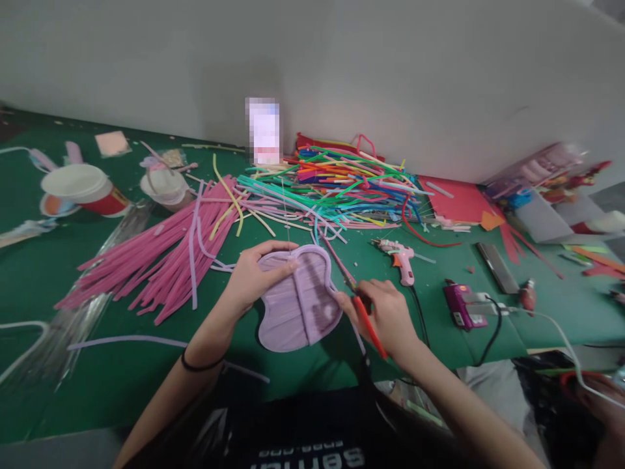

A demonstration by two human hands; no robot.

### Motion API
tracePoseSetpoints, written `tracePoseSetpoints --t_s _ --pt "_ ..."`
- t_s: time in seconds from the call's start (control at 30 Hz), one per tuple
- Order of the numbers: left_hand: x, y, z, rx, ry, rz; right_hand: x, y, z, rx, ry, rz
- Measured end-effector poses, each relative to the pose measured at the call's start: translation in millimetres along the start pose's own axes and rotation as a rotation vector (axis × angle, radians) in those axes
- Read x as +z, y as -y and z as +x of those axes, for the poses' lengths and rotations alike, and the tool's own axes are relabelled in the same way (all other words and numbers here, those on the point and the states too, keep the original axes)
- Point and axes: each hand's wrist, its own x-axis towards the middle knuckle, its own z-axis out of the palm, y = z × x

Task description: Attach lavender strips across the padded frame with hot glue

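A flat lilac panel made of pipe cleaners (316, 293), with a curved outline and a raised middle strip, is held tilted above the green table. My left hand (258, 273) grips its upper left edge, the thumb lying on its face. At the panel's right edge is my right hand (383, 312), closed around scissors with orange handles (370, 329); their blades point up and left. Its thumb and finger meet the panel's rim, where a loose lilac strip (359, 339) hangs down. Whether they pinch that strip I cannot tell.
Pink pipe cleaners (161, 254) fan out at left, near paper cups (81, 182). Behind lies a multicoloured heap (346, 182) and a lit phone (263, 130). A pink glue gun (399, 257), its cord, and a purple power block (461, 305) are at right. Another person's hand (603, 400) shows far right.
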Motion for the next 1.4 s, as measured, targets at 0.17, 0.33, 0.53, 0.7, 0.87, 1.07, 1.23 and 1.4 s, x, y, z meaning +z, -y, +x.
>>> tracePoseSetpoints --t_s 0.17,0.33,0.53,0.7,0.87,1.07,1.23,1.4 --pt "1.6 0 1 -0.019 -0.056 -0.014 13 -19 -1 0.155 0.217 -0.221" --pt "3.6 -3 1 -0.038 -0.078 0.016 10 -24 -2 0.116 0.221 -0.175" --pt "5.6 -1 0 -0.048 -0.071 0.038 -7 3 43 -0.181 -0.232 0.347" --pt "5.6 0 0 -0.030 -0.068 0.021 9 23 79 -0.367 -0.316 0.507" --pt "6.3 -1 0 -0.040 -0.070 0.014 17 19 81 -0.462 -0.321 0.482" --pt "9.4 4 0 -0.089 -0.089 -0.079 21 13 77 -0.507 -0.290 0.247" --pt "9.8 9 2 -0.138 -0.089 -0.167 26 10 76 -0.570 -0.339 0.096" --pt "11.3 9 2 -0.150 -0.105 -0.171 24 8 75 -0.620 -0.285 0.080"
